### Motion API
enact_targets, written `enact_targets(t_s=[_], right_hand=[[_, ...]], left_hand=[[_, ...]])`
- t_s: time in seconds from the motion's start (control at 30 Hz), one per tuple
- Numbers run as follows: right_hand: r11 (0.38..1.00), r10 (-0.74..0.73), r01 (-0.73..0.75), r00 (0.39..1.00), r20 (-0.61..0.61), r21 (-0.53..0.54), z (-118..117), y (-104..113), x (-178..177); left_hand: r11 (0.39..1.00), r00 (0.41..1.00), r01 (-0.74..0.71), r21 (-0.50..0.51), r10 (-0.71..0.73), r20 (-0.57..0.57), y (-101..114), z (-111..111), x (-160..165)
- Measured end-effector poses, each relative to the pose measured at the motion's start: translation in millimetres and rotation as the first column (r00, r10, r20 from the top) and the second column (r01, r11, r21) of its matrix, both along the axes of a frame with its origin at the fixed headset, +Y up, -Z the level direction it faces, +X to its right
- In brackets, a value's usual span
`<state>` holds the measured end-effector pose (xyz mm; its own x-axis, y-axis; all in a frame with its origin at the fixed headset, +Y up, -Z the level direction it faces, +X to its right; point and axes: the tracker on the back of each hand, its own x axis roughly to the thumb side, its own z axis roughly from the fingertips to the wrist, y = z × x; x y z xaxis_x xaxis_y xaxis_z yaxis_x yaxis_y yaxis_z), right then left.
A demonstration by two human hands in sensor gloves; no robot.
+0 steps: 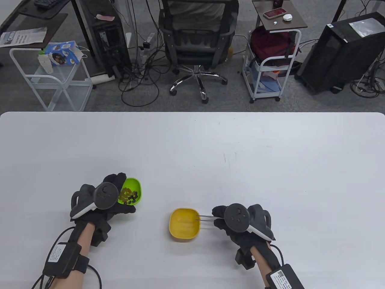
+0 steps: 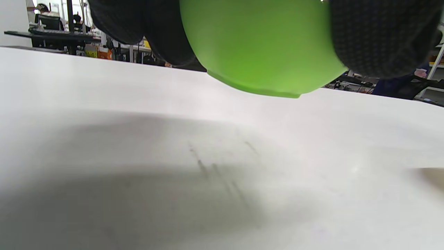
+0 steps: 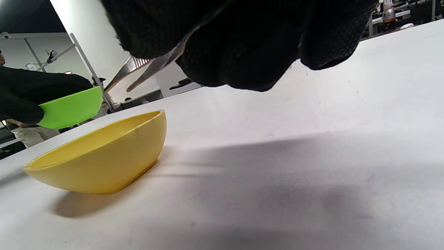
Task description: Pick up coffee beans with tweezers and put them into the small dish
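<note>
The left hand (image 1: 100, 200) grips the green dish (image 1: 132, 192), lifted clear of the table (image 1: 270, 156) and tilted; dark coffee beans (image 1: 132, 197) and paler ones, perhaps, lie inside. The yellow dish (image 1: 184, 224) sits bare on the table. The right hand (image 1: 239, 224) pinches tweezers (image 1: 204, 217), tips apart over its rim.

We see a white table (image 1: 192, 144) that looks smooth and matt, with a few faint dark scratches. The yellow dish (image 3: 104, 159) looks like smooth plastic with a soft shine. The green dish (image 2: 256, 45) looks like the same smooth plastic. The tweezers (image 3: 145, 71) are thin, shiny grey metal. Both gloves, on the left hand (image 1: 99, 200) and the right hand (image 1: 237, 222), are black knitted cloth, rough and dull.
</note>
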<state>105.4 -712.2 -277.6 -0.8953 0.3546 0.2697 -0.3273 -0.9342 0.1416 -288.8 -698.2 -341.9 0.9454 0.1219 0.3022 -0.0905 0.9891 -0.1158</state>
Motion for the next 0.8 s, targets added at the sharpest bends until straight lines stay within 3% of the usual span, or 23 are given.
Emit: enact_targets(t_s=[0.5, 0.8], right_hand=[[0.999, -0.038, 0.038, 0.999, 0.006, -0.001, -1, 0, 4], [0.999, -0.045, 0.045, 0.999, 0.018, -0.008, -2, -2, 5]], left_hand=[[0.997, 0.991, -0.041, 0.064, 0.032, 0.131, 12, 50, 66], [0.995, 0.984, -0.057, 0.078, 0.043, 0.173, -4, 66, 77]])
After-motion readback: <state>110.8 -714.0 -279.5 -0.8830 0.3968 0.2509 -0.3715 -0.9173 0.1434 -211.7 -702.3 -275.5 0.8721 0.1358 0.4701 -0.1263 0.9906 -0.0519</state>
